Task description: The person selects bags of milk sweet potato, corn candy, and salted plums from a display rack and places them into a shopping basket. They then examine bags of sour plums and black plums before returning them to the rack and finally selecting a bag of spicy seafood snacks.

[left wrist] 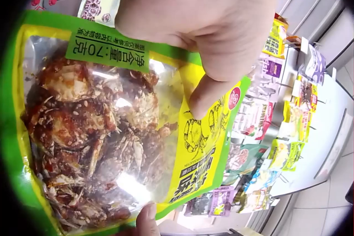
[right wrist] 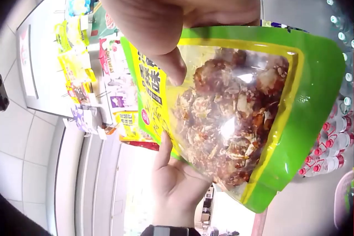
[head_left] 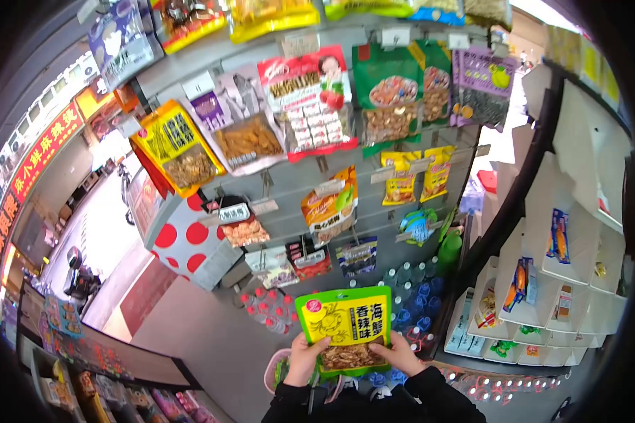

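Observation:
A green and yellow bag of spicy crab snack (head_left: 343, 321) is held upright in front of the body, its printed front with a crab drawing facing up at the head camera. My left hand (head_left: 304, 358) grips its left edge, the thumb lying over the front. On the opposite edge my right hand (head_left: 404, 354) pinches it the same way, thumb on the clear window. Brown seasoned pieces show through the window of the snack bag (left wrist: 99, 136) in the left wrist view. In both wrist views, the fingers behind the bag are mostly hidden.
Ahead stands a grey display rack (head_left: 282, 190) hung with snack bags, such as a red and white candy bag (head_left: 307, 99). Red-capped bottles (head_left: 268, 308) stand on the floor below. A pink basket (head_left: 271, 370) is at the left; white shelves (head_left: 564, 282) rise at the right.

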Demonstrator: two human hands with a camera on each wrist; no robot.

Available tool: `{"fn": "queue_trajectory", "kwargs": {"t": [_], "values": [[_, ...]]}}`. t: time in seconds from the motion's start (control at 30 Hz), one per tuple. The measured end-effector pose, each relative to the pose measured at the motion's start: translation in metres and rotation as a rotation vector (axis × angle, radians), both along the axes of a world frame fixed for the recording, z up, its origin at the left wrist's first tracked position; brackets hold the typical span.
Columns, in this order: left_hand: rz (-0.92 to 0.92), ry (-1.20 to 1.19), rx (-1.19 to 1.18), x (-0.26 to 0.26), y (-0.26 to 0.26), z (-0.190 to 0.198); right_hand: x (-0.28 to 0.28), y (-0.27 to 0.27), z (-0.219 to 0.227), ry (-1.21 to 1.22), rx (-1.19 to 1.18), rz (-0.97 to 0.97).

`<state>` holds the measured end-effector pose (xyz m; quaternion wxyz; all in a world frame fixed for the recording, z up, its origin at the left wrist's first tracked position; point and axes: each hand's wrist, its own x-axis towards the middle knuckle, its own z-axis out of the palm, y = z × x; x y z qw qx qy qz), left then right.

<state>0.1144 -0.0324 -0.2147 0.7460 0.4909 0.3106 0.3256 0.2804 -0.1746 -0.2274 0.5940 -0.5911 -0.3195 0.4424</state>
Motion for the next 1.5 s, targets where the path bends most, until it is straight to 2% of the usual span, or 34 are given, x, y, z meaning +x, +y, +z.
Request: {"fn": "queue_trajectory", "kwargs": {"t": [0.13, 0.2, 0.33, 0.47, 0.53, 0.63, 0.87, 0.93, 1.03, 1.13, 1.2, 1.33, 1.4, 1.43, 1.47, 1.5], "values": [[0.048, -0.035, 0.021, -0.008, 0.001, 0.015, -0.010, 0.005, 0.003, -0.218, 0.051, -0.023], [0.029, -0.063, 0.037, -0.009, 0.001, 0.023, -0.011, 0.006, 0.011, -0.102, 0.089, 0.004], [0.036, -0.106, 0.057, -0.005, -0.006, 0.054, -0.008, 0.005, 0.023, -0.288, 0.103, -0.001], [0.032, -0.106, 0.121, -0.001, -0.009, 0.055, -0.008, -0.006, 0.048, -0.183, 0.100, 0.010], [0.027, -0.133, 0.161, 0.005, -0.009, 0.059, -0.005, -0.007, 0.041, -0.279, 0.137, -0.006], [-0.010, -0.104, 0.142, 0.007, -0.011, 0.061, -0.001, -0.014, 0.046, -0.294, 0.100, -0.020], [-0.034, -0.202, 0.188, 0.022, -0.023, 0.075, 0.007, -0.022, 0.040, -0.154, 0.155, -0.059], [-0.054, -0.139, 0.207, 0.025, -0.020, 0.073, 0.013, -0.023, 0.028, -0.346, 0.108, -0.062], [-0.083, -0.079, 0.240, 0.027, -0.016, 0.062, 0.005, -0.027, 0.043, -0.038, 0.161, -0.134], [-0.077, -0.050, 0.250, 0.026, -0.022, 0.081, 0.007, -0.028, 0.045, -0.037, 0.160, -0.116], [-0.080, -0.047, 0.262, 0.023, -0.021, 0.073, 0.001, -0.029, 0.058, -0.014, 0.134, -0.125], [-0.036, -0.038, 0.249, 0.019, -0.022, 0.070, 0.001, -0.023, 0.044, -0.113, 0.174, -0.123], [-0.014, -0.042, 0.244, 0.017, -0.019, 0.065, -0.003, -0.020, 0.049, -0.030, 0.201, -0.117], [-0.015, 0.043, 0.261, 0.014, -0.019, 0.068, 0.001, -0.018, 0.044, -0.157, 0.204, -0.097], [-0.016, 0.046, 0.254, 0.014, -0.021, 0.076, -0.001, -0.019, 0.054, -0.111, 0.184, -0.082], [-0.029, 0.091, 0.231, 0.013, -0.016, 0.068, 0.001, -0.019, 0.048, -0.059, 0.136, -0.050]]}}
